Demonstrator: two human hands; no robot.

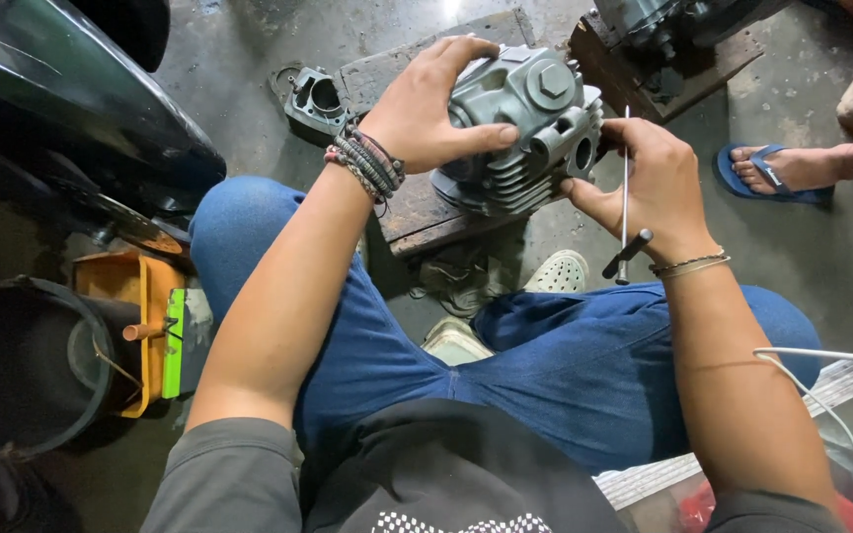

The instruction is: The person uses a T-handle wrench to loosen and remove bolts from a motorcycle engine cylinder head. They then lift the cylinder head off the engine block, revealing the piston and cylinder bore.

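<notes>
A grey finned engine cylinder head (525, 128) is held above a wooden board (417, 212). My left hand (426, 104) grips its left side, thumb across the fins, with beaded bracelets on the wrist. At the part's right side my right hand (649, 178) holds a thin metal T-handle tool (625, 197) upright, fingers touching the part's ported edge. The tool's tip rises above the hand; its dark crossbar hangs below it.
My knees in blue jeans are below. A small metal engine part (316, 99) lies on the concrete floor at upper left. A dark bucket (22, 360) and orange tray (135, 296) sit left. Another person's foot in a blue sandal (772, 173) is right.
</notes>
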